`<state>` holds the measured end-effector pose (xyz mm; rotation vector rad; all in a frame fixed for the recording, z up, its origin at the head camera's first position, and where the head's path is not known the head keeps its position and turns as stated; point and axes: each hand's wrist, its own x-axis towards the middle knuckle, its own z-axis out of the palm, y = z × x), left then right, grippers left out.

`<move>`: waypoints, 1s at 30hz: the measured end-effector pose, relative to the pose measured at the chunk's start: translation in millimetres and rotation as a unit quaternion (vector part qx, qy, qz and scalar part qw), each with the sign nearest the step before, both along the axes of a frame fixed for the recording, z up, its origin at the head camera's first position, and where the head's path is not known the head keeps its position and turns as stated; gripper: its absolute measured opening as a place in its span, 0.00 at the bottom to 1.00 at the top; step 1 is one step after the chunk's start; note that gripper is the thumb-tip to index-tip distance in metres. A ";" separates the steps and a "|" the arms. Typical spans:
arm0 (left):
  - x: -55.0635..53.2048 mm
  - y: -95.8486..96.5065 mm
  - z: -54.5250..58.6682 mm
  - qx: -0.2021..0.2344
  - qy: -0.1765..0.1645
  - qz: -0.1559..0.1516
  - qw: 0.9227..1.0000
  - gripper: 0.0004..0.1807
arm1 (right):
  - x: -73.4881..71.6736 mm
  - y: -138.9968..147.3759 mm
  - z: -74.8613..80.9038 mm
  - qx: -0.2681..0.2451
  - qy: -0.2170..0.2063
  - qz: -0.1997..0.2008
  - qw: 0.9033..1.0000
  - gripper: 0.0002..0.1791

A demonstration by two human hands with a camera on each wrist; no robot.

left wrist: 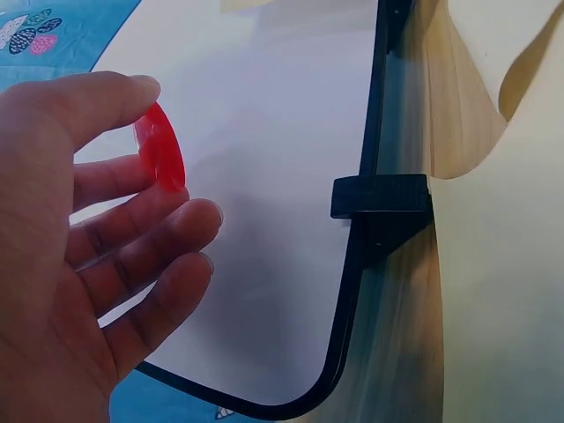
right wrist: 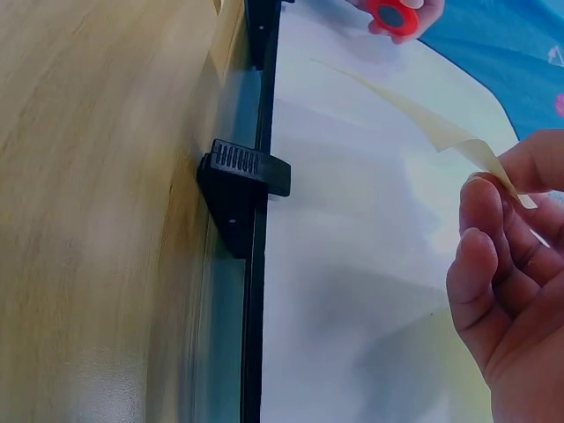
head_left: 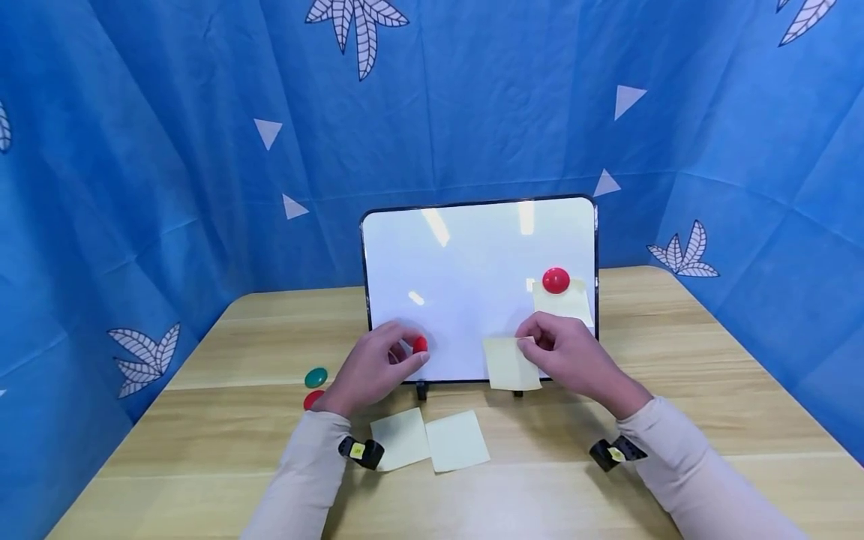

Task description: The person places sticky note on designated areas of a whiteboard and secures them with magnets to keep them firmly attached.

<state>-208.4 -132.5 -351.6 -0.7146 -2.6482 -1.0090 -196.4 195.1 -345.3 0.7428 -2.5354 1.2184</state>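
A whiteboard (head_left: 452, 300) with a black frame stands on the table. Before its lower left part, my left hand (head_left: 379, 365) pinches a round red magnet (left wrist: 162, 150) between thumb and fingers, held on edge in the left wrist view. My right hand (head_left: 567, 356) pinches a pale yellow sticky note (head_left: 510, 365) by its upper right corner, in front of the board's lower edge. In the right wrist view that sticky note (right wrist: 432, 123) curls away from the fingertips. Higher on the right, another red magnet (head_left: 556, 280) lies over the top of a second yellow note (head_left: 567, 301) on the board.
Two more yellow notes (head_left: 400, 439) lie side by side on the table (head_left: 526, 487) between the forearms. A green magnet (head_left: 316, 377) and a red one (head_left: 313, 400) lie beside the left wrist. Black feet (head_left: 421, 391) hold the board's lower edge. Blue curtain (head_left: 202, 150) surrounds the table.
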 end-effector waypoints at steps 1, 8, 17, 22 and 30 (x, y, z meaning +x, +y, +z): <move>0.3 0.2 0.1 0.001 -0.002 0.002 1.000 0.11 | -0.1 -0.3 0.1 0.000 0.001 0.000 1.000 0.03; -0.3 0.9 0.8 0.002 -0.005 0.005 1.000 0.11 | 0.3 -2.1 3.6 0.004 0.010 -0.002 1.000 0.04; -1.3 -1.1 0.1 0.005 -0.006 0.006 1.000 0.10 | -1.5 -9.1 12.2 -0.002 -0.008 0.010 1.000 0.03; -2.2 -2.0 0.6 0.006 0.001 0.010 1.000 0.09 | -2.7 -10.8 13.4 0.003 0.001 0.008 1.000 0.04; -4.2 1.6 3.7 0.004 0.000 0.001 1.000 0.10 | -4.4 -10.9 17.3 0.005 0.014 -0.005 1.000 0.04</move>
